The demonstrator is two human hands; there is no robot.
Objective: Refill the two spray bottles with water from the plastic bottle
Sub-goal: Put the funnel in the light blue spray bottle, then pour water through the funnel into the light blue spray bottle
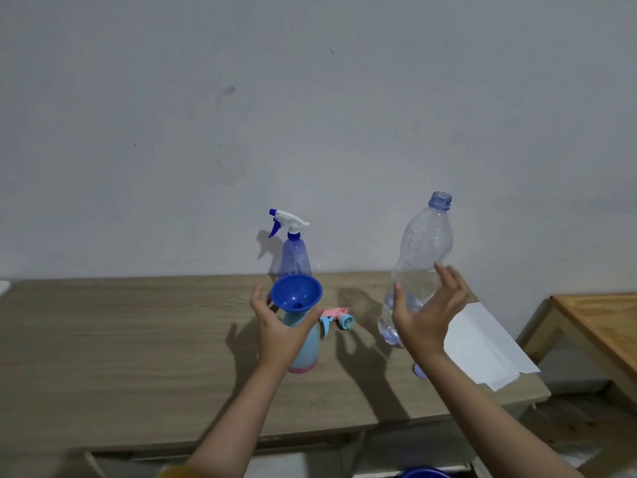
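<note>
A light blue spray bottle (308, 346) with a pink base stands on the wooden table (138, 339), its spray head off. A blue funnel (296, 293) sits in its neck. My left hand (279, 331) grips this bottle just below the funnel. Its pink and blue spray head (339, 317) lies on the table just behind it to the right. A clear plastic bottle (424, 236), uncapped, nearly empty and tilted, has its base low at the table. My right hand (427, 312) wraps its middle, fingers spread wide. A translucent blue spray bottle (294, 260) with a white trigger head stands at the back.
A small blue cap (418, 370) lies on the table beside my right forearm. White paper sheets (482, 346) lie at the table's right edge. A second wooden table (603, 326) stands further right. A blue rim (424, 473) shows below the front edge.
</note>
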